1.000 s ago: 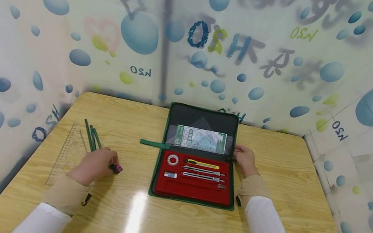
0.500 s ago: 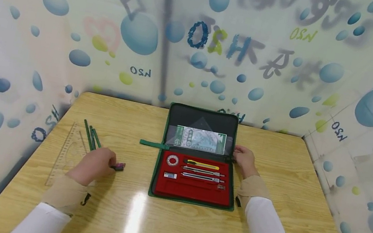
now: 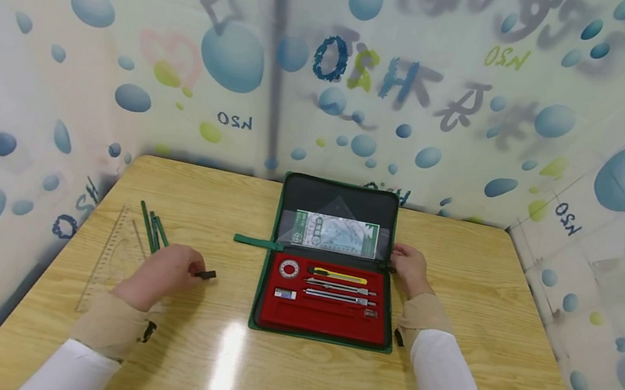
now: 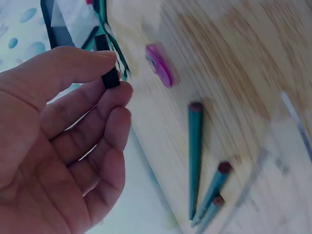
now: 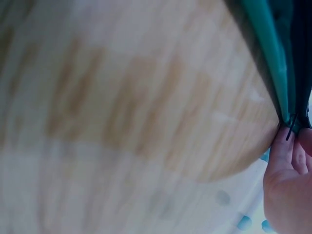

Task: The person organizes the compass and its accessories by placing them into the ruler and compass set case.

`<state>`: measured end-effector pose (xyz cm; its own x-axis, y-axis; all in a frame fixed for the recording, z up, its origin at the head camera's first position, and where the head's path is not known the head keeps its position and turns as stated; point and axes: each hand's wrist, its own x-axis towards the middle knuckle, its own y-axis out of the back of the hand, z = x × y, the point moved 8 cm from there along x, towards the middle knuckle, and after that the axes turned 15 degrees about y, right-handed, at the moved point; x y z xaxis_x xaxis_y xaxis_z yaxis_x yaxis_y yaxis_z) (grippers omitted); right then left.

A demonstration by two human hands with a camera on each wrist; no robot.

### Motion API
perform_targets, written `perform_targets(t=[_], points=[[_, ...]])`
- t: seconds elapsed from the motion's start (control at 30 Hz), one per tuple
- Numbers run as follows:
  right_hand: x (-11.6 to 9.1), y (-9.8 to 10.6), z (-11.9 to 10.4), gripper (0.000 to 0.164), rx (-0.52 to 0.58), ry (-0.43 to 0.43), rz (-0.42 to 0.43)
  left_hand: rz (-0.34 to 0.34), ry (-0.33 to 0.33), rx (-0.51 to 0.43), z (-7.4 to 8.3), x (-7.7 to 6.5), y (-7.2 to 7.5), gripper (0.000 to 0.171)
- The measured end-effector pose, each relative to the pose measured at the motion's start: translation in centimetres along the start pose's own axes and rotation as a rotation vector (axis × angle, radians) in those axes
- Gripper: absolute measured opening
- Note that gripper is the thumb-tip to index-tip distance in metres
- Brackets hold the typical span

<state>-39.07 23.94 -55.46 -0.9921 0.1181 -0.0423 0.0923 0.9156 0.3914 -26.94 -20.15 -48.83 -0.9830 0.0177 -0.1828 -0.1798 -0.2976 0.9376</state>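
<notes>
My left hand (image 3: 163, 275) is raised over the left part of the table and pinches a small black block (image 4: 111, 78) between thumb and index finger; its exact kind cannot be told. Below it in the left wrist view lie a magenta pencil sharpener (image 4: 160, 67) and several green pencils (image 4: 195, 156). An open green zip case (image 3: 319, 332) stands mid-table, its red tray holding a yellow cutter (image 3: 341, 275), two silver compasses (image 3: 339, 287), a white ring (image 3: 290, 268), an eraser (image 3: 285, 293) and a small sharpener (image 3: 370, 313). My right hand (image 3: 410, 271) grips the case's right edge near the hinge.
A clear set square (image 3: 107, 256) lies left of the pencils. The case's green strap (image 3: 254, 240) sticks out to the left. Its lid pocket holds a green-and-white stencil card (image 3: 337, 234). A patterned wall covering (image 3: 222, 137) rises behind the wooden table (image 3: 279, 384).
The block in my left hand has turned: a pink-purple face showed at its end earlier, now only black shows. It has shifted slightly right and up. My right hand stays at the case.
</notes>
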Motion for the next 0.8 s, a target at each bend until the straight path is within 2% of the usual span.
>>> perform_targets(t=[0.17, 0.3, 0.53, 0.8], points=[[0.0, 0.0, 0.0, 0.04, -0.003, 0.001, -0.004, 0.029, -0.061, -0.023, 1.7, -0.1, 0.3, 0.005], [0.0, 0.0, 0.0, 0.04, -0.015, 0.005, -0.004, 0.031, -0.093, -0.017, 3.3, 0.1, -0.1, 0.005], [0.0, -0.1, 0.0, 0.04, -0.01, 0.004, -0.003, 0.059, -0.171, 0.013, 7.0, 0.6, -1.9, 0.006], [0.0, 0.0, -0.1, 0.04, -0.013, -0.004, -0.002, 0.09, -0.306, 0.006, 12.2, 0.1, -3.9, 0.007]])
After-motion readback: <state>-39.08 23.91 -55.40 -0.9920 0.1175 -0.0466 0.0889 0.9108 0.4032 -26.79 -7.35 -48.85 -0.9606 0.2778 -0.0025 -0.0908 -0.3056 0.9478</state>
